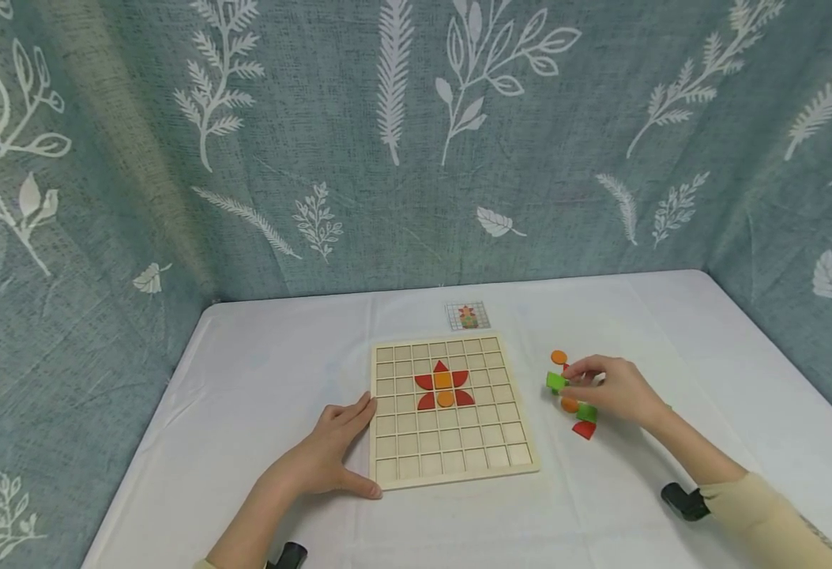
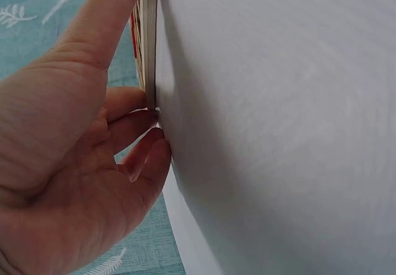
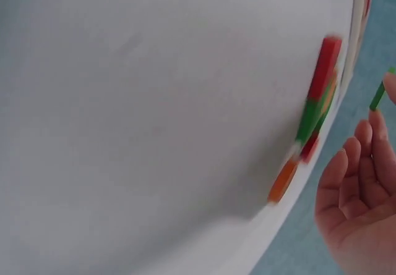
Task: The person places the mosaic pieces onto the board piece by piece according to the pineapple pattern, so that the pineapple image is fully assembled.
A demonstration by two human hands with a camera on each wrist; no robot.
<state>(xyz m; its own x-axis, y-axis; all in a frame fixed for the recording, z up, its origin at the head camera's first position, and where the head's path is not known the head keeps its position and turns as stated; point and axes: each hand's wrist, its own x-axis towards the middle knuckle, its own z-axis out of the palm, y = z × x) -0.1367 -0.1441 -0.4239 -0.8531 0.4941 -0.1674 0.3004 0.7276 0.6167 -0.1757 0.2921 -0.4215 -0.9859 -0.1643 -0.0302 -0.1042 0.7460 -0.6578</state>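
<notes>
A pale wooden grid board [image 1: 416,466] lies on the white table, with red, orange and quarter-round pieces forming a flower shape [image 1: 444,386] in its upper middle cells. My left hand [image 1: 326,454] rests along the board's left side, fingertips and thumb touching its edge; the left wrist view shows the fingers [image 2: 139,117] against that edge. Right of the board, my right hand [image 1: 615,387] pinches a green square tile [image 1: 556,383] between thumb and finger. In the right wrist view this tile [image 3: 377,94] appears edge-on, raised off the table.
Loose pieces lie under and around the right hand: an orange disc [image 1: 559,357], another orange disc [image 1: 570,405], a green tile [image 1: 587,412] and a red quarter-round piece [image 1: 584,430]. A small pattern card [image 1: 478,322] lies behind the board. A patterned teal curtain [image 1: 359,221] surrounds the table.
</notes>
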